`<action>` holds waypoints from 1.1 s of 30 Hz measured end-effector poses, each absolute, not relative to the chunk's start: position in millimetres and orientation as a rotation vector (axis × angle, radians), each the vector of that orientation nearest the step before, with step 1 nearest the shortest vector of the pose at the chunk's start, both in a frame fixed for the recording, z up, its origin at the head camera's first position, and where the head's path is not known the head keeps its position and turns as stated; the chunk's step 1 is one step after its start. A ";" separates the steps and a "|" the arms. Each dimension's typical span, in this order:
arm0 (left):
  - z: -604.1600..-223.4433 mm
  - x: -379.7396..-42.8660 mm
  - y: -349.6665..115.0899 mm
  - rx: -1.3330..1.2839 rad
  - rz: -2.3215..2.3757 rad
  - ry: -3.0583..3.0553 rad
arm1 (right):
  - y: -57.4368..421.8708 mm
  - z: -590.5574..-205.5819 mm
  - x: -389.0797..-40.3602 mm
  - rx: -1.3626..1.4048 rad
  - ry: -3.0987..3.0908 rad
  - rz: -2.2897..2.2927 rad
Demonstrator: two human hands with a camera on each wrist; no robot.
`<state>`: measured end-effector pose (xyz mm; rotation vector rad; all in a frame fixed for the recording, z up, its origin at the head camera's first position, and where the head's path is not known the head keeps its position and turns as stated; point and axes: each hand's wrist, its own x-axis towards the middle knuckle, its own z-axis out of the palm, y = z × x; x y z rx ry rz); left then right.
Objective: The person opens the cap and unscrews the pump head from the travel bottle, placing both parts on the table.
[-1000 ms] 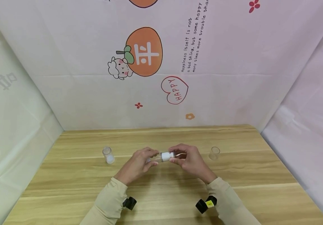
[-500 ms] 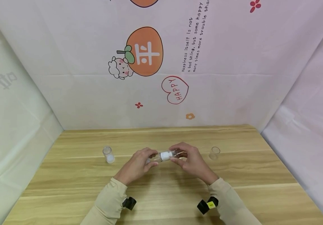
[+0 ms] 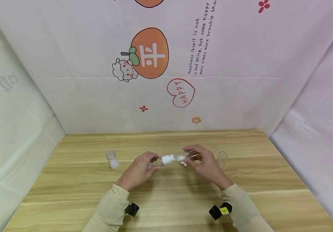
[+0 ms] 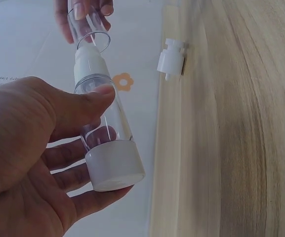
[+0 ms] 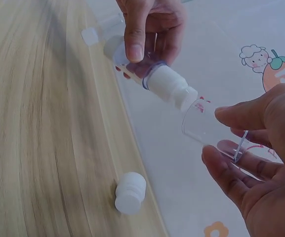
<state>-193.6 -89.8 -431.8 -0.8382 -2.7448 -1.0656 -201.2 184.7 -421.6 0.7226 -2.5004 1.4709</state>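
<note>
Bottle (image 4: 112, 155) and white pump (image 4: 90, 65) slanted together in our left hand (image 3: 138, 169), its thumb and fingers curled around the clear body, while our right hand (image 3: 207, 165) pinched the cap (image 5: 201, 124) right before the pump's tip, though we could not tell whether they touched. We reckoned a crooked approach might snag the cap's rim on that tip, or a light pinch might drop it toward the loose pump (image 5: 131, 191) near the right fingertips.

The bottle (image 4: 117, 118) is partly covered by the left hand (image 4: 38, 128); the right hand (image 5: 270, 187) is cropped by the right wrist view's edge.
</note>
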 end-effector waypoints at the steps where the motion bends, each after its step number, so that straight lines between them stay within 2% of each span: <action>1: -431.9 -193.5 -90.1 -0.831 -1.070 -2.746 | 186.8 -421.7 -201.5 0.714 -2.503 1.453; 15: -433.1 -194.1 -90.0 -0.784 -1.086 -2.741 | 205.8 -425.4 -210.3 0.579 -2.592 1.189; 33: -433.3 -193.8 -90.7 -0.785 -1.107 -2.744 | 216.1 -445.0 -220.2 0.537 -2.713 0.871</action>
